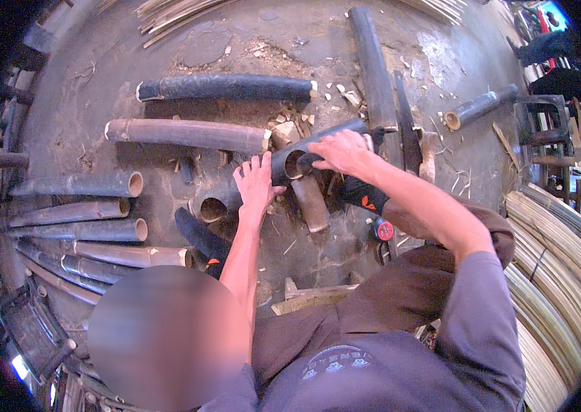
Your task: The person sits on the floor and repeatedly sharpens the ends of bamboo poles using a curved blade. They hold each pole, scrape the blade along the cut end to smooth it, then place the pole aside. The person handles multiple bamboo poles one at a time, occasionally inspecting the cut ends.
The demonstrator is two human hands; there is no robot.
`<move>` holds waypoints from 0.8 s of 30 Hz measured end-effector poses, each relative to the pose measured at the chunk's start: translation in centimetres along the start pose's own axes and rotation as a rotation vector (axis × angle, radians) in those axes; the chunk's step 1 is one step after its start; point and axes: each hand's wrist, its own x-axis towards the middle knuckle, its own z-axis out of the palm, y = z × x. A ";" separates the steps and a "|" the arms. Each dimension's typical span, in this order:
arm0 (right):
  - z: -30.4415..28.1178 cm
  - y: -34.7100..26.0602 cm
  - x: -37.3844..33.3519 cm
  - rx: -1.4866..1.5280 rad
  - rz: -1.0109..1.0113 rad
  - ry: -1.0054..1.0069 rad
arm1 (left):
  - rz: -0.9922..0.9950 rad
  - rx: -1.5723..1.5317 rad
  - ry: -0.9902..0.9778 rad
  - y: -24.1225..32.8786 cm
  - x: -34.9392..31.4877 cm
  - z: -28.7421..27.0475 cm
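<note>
Your right hand (345,152) sat just above the centre of the view, closed over the open end of a dark bamboo tube (318,145) that ran away from it toward two o'clock; your fingers curled over the rim and into the hollow mouth, so the hand had a firm hold of that section. Your left hand (257,184) lay at about nine o'clock from the right one, just beside the tube's mouth, spread wide with the fingers splayed and the palm down; I could not tell whether it pressed on the tube's side or only hovered against it, and it gripped nothing. Directly below the held tube, toward six o'clock, a shorter brown bamboo piece (311,202) stood tilted on the ground, and at eight o'clock from your left hand another short tube (213,207) showed its round open end. A long dark pole (374,65) stretched off toward twelve o'clock past your right hand. At ten o'clock lay two long sections side by side, a pale one (187,134) and a darker one (225,87) beyond it. More cut tubes (77,206) were stacked at nine o'clock, and bundles of thin split strips (558,275) lay at four o'clock. Chips littered the concrete floor (235,41).
</note>
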 end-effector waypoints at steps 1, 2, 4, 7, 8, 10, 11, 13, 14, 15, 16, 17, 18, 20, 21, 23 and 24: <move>0.6 0.7 0.2 -0.008 -0.009 0.008 | 0.019 0.004 0.020 0.5 0.8 -0.1; -0.3 0.6 0.7 -0.018 -0.034 0.023 | 0.013 -0.004 0.017 0.0 0.7 0.3; 0.2 1.0 -0.2 0.055 -0.051 0.018 | 0.023 -0.016 0.045 -0.5 0.9 0.4; 3.0 -0.1 -3.9 0.634 0.358 0.246 | 0.046 -0.036 0.033 0.1 1.4 -1.3; 3.5 -2.3 -4.3 0.787 0.479 0.438 | 0.027 -0.032 0.024 -0.4 1.0 -0.9; 6.8 -5.2 -5.3 1.482 0.645 0.303 | 0.026 -0.047 -0.002 -0.6 1.2 -0.5; 9.9 -6.4 -5.3 1.726 0.760 0.375 | 0.037 -0.055 -0.023 -0.1 1.4 -0.6; 11.1 -10.9 -4.6 2.225 0.895 0.341 | 0.031 -0.056 -0.031 -0.5 1.4 -0.8; 11.5 -12.7 -4.2 2.357 0.913 0.359 | 0.036 -0.057 -0.026 -0.5 1.1 -0.8; 11.9 -14.3 -4.1 2.377 0.877 0.376 | 0.040 -0.058 -0.021 -0.5 1.0 -0.9; 11.7 -15.7 -3.6 2.477 0.925 0.357 | 0.041 -0.053 -0.034 -0.7 0.7 -0.9; 11.6 -16.8 -2.9 2.450 0.981 0.392 | 0.043 -0.049 -0.041 -0.7 0.7 -0.9; 11.5 -17.5 -2.4 2.421 1.036 0.427 | 0.046 -0.046 -0.049 -0.7 0.7 -1.0; 11.6 -17.1 -1.1 2.322 1.112 0.478 | 0.043 -0.041 -0.058 -0.3 0.8 -1.2; 11.6 -16.9 -0.9 2.271 1.149 0.504 | 0.042 -0.039 -0.063 0.0 0.9 -1.3; 11.3 -17.1 -1.0 2.351 1.117 0.509 | 0.040 -0.025 -0.035 -0.4 0.7 -0.9; 11.3 -17.2 -1.4 2.390 1.101 0.511 | 0.040 -0.018 -0.021 -0.6 0.6 -0.7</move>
